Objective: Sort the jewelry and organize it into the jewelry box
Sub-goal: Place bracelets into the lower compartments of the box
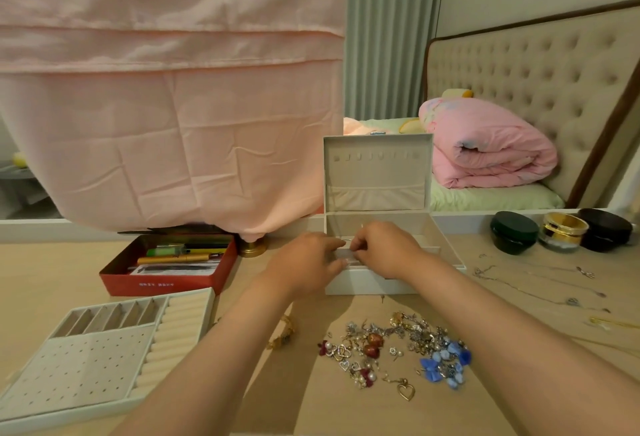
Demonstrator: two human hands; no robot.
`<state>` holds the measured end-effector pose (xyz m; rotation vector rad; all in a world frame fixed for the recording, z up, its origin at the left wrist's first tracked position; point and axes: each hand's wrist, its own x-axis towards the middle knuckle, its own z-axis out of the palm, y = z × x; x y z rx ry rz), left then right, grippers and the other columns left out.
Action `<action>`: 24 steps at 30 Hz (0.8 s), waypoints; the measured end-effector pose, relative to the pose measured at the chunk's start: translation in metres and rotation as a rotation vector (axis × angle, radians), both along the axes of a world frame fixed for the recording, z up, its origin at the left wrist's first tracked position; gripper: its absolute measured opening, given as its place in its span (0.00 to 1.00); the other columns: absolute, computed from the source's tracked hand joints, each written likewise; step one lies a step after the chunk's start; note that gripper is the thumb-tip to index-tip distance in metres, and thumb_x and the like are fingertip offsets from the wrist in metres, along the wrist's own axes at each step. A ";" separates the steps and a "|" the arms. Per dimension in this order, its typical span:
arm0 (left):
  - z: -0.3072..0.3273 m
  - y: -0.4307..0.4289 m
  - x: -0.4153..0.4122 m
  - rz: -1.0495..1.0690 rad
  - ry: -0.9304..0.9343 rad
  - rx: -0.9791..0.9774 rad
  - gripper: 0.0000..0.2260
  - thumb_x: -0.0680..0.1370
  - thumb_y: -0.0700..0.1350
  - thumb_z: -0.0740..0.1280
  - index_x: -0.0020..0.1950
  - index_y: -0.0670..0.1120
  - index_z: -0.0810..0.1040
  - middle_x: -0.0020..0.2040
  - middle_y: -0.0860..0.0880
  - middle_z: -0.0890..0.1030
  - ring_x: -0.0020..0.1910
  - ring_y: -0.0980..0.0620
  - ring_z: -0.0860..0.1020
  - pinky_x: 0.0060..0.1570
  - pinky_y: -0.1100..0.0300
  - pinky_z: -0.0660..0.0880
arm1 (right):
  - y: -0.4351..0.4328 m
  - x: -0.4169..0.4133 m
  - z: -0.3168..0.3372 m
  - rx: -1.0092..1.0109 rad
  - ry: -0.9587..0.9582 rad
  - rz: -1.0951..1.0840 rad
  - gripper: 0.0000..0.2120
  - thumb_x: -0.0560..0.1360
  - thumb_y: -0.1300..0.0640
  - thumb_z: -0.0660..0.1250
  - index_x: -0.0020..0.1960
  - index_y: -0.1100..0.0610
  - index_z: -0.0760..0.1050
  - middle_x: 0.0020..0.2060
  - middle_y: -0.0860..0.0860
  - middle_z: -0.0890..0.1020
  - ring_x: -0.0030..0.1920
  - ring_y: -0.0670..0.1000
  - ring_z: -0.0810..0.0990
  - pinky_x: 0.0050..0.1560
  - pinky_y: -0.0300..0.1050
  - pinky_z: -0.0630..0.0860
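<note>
The white jewelry box (377, 172) stands open at the table's middle, lid upright. My left hand (304, 262) and my right hand (384, 248) meet over the box's front edge, both pinching a thin silvery piece (348, 245), a small hoop or bangle; its exact shape is blurred. A heap of mixed jewelry (398, 345) lies in front of the box: red heart earrings, blue flower pieces, pearls, a gold heart pendant (406, 391). A gold bracelet (284, 333) lies left of the heap. The removed tray insert (104, 349) with slots, pin holes and ring rolls sits at the left.
A red tin (166, 262) of pens and makeup sits behind the tray. Thin silver chains (533, 283) and a gold stick (613, 323) lie at the right. Two dark jars (514, 233) and a gold-banded jar (562, 229) stand at the back right. A pink cloth (166, 89) hangs behind.
</note>
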<state>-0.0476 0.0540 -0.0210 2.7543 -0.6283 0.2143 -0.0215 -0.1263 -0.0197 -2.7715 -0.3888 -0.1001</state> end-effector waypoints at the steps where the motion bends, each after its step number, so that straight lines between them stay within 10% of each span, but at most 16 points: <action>1: 0.001 0.004 -0.004 0.000 -0.014 -0.015 0.21 0.81 0.55 0.64 0.73 0.53 0.72 0.62 0.52 0.79 0.61 0.52 0.74 0.57 0.55 0.73 | 0.002 -0.004 0.004 -0.017 -0.018 0.007 0.08 0.79 0.53 0.67 0.52 0.48 0.85 0.47 0.47 0.85 0.49 0.52 0.82 0.47 0.45 0.76; 24: -0.016 0.100 -0.085 0.099 0.249 0.126 0.10 0.75 0.56 0.72 0.56 0.63 0.82 0.57 0.62 0.73 0.56 0.56 0.72 0.57 0.61 0.74 | 0.087 -0.094 -0.015 -0.073 0.123 0.452 0.08 0.79 0.51 0.69 0.55 0.52 0.83 0.53 0.48 0.75 0.51 0.49 0.77 0.58 0.50 0.77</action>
